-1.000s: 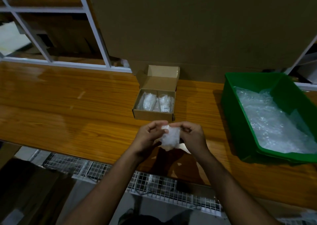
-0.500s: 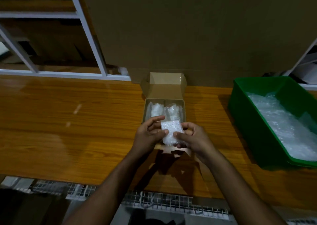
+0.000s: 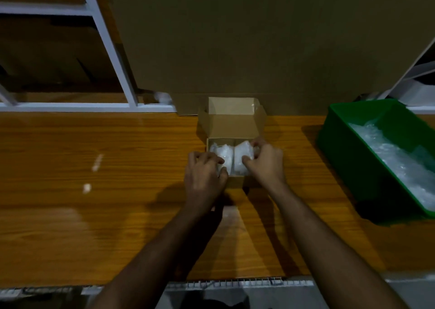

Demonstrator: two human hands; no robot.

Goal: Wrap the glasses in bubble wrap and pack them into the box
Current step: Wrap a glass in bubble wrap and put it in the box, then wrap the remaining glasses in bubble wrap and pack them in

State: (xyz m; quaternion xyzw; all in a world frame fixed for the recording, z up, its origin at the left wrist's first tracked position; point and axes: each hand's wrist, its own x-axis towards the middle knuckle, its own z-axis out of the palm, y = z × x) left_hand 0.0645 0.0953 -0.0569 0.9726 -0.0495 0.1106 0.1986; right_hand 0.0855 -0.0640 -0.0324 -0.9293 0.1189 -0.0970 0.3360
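Note:
A small cardboard box [image 3: 236,182] stands open at the middle of the wooden table, its lid [image 3: 233,126] tilted back. Bubble-wrapped glasses [image 3: 241,159] lie inside it as white bundles. My left hand [image 3: 204,176] is over the box's left front corner, with thumb and fingers curled on a wrapped bundle there. My right hand [image 3: 266,161] is at the box's right side, its fingers curled round the right-hand bundle. Both hands hide the near part of the box.
A green plastic bin [image 3: 348,153] holding loose bubble wrap [image 3: 400,165] sits at the table's right. A large cardboard sheet [image 3: 259,45] stands behind the box. A white shelf frame [image 3: 110,56] rises at the back left. The table's front edge [image 3: 117,282] is near me.
Both hands have moved forward from the table's near side to the box, carrying the wrapped bundle down into it. The camera has leaned closer.

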